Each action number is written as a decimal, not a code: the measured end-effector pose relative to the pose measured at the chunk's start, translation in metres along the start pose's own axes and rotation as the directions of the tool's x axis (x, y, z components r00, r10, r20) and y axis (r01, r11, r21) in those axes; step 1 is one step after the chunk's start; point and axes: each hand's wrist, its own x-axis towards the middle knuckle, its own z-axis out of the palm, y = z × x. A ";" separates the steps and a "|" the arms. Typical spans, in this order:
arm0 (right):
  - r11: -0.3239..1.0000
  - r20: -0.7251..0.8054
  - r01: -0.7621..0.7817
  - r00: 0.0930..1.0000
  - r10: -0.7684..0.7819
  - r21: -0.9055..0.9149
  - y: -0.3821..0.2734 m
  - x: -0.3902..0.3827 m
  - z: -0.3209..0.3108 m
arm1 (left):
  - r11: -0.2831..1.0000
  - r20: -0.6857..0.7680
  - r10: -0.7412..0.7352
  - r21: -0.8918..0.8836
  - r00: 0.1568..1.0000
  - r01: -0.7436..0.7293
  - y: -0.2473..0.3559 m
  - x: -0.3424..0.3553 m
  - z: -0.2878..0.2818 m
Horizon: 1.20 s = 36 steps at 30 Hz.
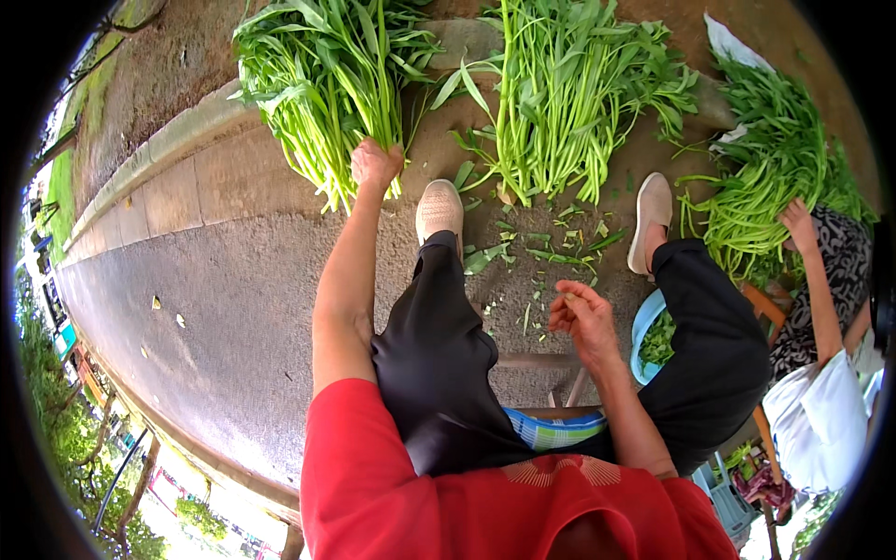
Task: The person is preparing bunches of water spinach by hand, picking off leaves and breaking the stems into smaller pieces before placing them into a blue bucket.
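Observation:
My left arm reaches forward to a large pile of water spinach (322,121) at the far left. My left hand (377,164) is closed on stems at the near edge of that pile. Over the ground between my knees, my right hand (586,322) has its fingers curled and the thumb against them. Whatever small thing it may pinch is too small to make out. A second pile of water spinach (551,112) lies straight ahead, its stem ends toward me. Cut bits of stem and leaf (560,257) are scattered on the ground between my shoes.
By my right leg stands a light blue basin (644,327) with greens in it. At the right, another person's hand (798,224) touches a third heap of greens (770,159). A concrete kerb (159,159) runs behind the piles. Paving (224,299) stretches to my left.

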 end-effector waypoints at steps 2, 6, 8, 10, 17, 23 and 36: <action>1.000 0.001 -0.001 1.000 0.001 0.009 -0.001 0.001 0.001 | 0.999 -0.011 0.016 -0.042 1.000 -0.016 0.001 -0.001 -0.003; 1.000 -0.006 0.015 1.000 -0.015 0.019 -0.003 -0.001 0.002 | 0.999 -0.059 0.019 -0.035 0.998 -0.021 -0.009 -0.008 -0.014; 0.999 -0.004 0.012 1.000 -0.012 0.035 -0.005 -0.001 0.003 | 0.996 -0.093 0.079 -0.023 0.993 -0.081 -0.017 -0.016 -0.020; 0.999 -0.017 0.006 1.000 -0.005 0.049 -0.007 -0.001 0.002 | 0.979 -0.243 0.191 -0.023 0.951 -0.203 -0.002 -0.028 -0.034; 0.999 -0.057 0.011 0.998 -0.013 -0.034 -0.008 0.002 -0.006 | 0.696 0.016 0.626 0.439 0.780 -0.568 0.060 -0.001 -0.052; 0.989 -0.235 -0.052 0.968 0.084 0.139 -0.001 0.062 -0.031 | 0.715 0.037 0.633 0.356 0.773 -0.602 0.061 0.002 -0.052; 0.433 -0.059 0.218 0.838 -0.542 -0.874 0.009 0.194 0.017 | 0.235 0.541 0.680 -0.800 0.495 0.551 0.157 -0.296 -0.210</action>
